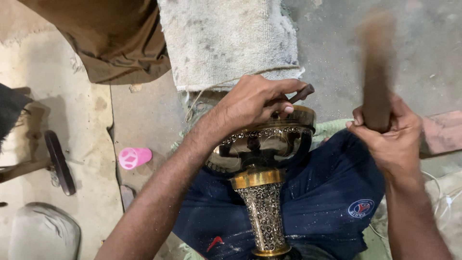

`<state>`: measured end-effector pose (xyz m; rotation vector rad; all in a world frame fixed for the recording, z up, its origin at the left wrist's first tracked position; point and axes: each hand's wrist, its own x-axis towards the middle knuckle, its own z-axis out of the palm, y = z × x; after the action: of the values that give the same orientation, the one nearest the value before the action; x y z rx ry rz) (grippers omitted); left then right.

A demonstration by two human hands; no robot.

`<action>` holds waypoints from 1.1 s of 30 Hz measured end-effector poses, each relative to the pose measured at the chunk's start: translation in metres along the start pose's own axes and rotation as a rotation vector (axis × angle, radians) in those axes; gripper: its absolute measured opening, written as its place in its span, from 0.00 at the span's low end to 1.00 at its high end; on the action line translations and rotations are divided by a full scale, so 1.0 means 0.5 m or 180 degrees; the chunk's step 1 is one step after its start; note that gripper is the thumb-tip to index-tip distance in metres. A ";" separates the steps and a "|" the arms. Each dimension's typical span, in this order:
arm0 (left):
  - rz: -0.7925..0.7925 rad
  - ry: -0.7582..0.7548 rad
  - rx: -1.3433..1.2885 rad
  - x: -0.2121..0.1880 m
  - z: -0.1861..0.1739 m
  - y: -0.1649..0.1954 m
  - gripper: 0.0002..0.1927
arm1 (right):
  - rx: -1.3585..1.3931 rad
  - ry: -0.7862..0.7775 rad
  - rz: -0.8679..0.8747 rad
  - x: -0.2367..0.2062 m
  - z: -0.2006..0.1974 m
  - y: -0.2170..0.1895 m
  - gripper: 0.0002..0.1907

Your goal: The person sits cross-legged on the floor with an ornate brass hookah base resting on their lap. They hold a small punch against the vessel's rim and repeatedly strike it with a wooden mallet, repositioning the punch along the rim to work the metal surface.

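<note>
here the left hand [257, 98] pinches a short dark punch [301, 93] against the rim of an ornate brass vessel [262, 159], which lies across the person's lap on dark blue shorts [332, 192]. the right hand [385, 135] is clenched around a blurred wooden mallet [377, 67] raised above the rim. a worn pale mat [226, 41] lies just beyond the vessel, a brown cloth [115, 38] beside it. a pink cup [134, 157] sits on the floor to the left, well apart.

Soft, even daylight, fairly dim; faint shadows on the pale concrete floor [82, 120]. Glare glints off the ornate brass vessel [262, 159]; the raised brown wooden mallet [377, 72] is motion-blurred
</note>
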<state>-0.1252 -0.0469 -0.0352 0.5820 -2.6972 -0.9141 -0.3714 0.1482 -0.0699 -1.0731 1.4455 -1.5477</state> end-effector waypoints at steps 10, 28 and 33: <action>-0.0146 -0.0056 -0.0319 0.005 -0.016 0.004 0.25 | -0.0147 -0.0026 0.0209 0.004 0.000 -0.007 0.35; -0.0282 0.0169 -0.0248 0.007 0.008 0.018 0.22 | 0.0071 -0.0392 0.0377 0.006 0.010 -0.020 0.39; -0.0312 0.0106 -0.0223 0.007 0.004 0.022 0.21 | -0.0020 -0.0224 0.0543 0.004 0.001 -0.010 0.41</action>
<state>-0.1324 -0.0395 -0.0295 0.7137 -2.6156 -1.0099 -0.3717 0.1464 -0.0646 -0.9713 1.4552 -1.3732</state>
